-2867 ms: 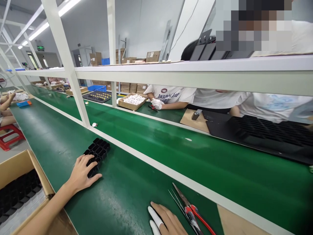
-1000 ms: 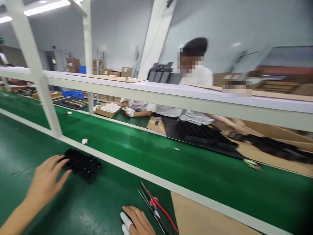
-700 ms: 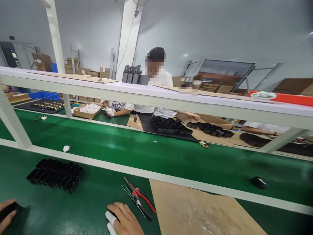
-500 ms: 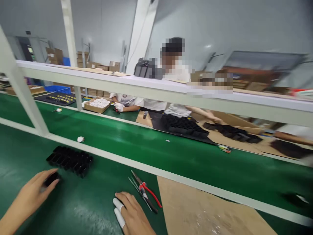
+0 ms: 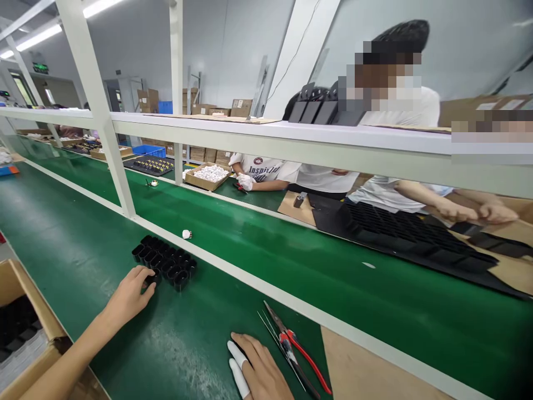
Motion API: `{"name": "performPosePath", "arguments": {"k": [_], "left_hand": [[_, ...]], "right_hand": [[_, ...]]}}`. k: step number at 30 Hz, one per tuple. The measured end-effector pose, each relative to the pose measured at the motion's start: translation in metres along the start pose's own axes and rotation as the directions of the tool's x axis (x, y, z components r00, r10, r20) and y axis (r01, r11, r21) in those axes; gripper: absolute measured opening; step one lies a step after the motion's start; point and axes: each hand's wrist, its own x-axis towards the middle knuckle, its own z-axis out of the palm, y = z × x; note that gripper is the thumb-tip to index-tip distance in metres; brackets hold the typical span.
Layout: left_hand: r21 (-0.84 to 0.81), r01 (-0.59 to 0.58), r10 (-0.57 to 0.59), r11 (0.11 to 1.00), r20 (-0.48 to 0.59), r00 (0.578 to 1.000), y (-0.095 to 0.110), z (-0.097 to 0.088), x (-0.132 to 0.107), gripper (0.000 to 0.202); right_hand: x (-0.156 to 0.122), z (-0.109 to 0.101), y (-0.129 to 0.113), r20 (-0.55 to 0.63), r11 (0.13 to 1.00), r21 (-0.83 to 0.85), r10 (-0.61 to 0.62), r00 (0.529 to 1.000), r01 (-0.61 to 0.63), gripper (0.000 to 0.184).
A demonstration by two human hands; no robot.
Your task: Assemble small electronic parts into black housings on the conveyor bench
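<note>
My left hand [image 5: 132,294] grips a small black plastic cup [image 5: 155,275], thumb and fingers around its sides. The cup is at the near edge of a block of several like black cups [image 5: 166,258], standing in close rows on the green bench. Lying flat on the bench, my right hand [image 5: 260,366] is empty, with white finger cots on two fingers. Just right of it are long-nose pliers [image 5: 287,339] with red and black handles. A pair of thin metal tweezers [image 5: 272,333] lies alongside them.
A cardboard box [image 5: 25,294] with black parts stands at lower left. Past the white rail [image 5: 233,283] runs a green conveyor [image 5: 250,244] carrying a small white part [image 5: 187,234]. Brown board [image 5: 366,366] covers the bench at right. Co-workers handle black parts [image 5: 400,228] across the belt.
My left hand has carried the black cup forward and right, up to the block of cups. My right hand stays flat by the pliers. The view has turned left.
</note>
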Motion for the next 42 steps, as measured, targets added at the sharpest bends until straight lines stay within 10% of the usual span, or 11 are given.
{"name": "performPosePath", "arguments": {"k": [34, 42], "left_hand": [[0.298, -0.448, 0.464, 0.843, 0.019, 0.886, -0.022, 0.022, 0.039, 0.033], [0.265, -0.516, 0.502, 0.815, 0.122, 0.856, -0.015, 0.016, 0.085, 0.085]], "right_hand": [[0.004, 0.006, -0.014, -0.066, 0.986, 0.094, 0.147, 0.987, -0.141, 0.041], [0.007, -0.001, -0.016, 0.003, 0.983, 0.095, 0.159, 0.987, -0.158, 0.038]]}}
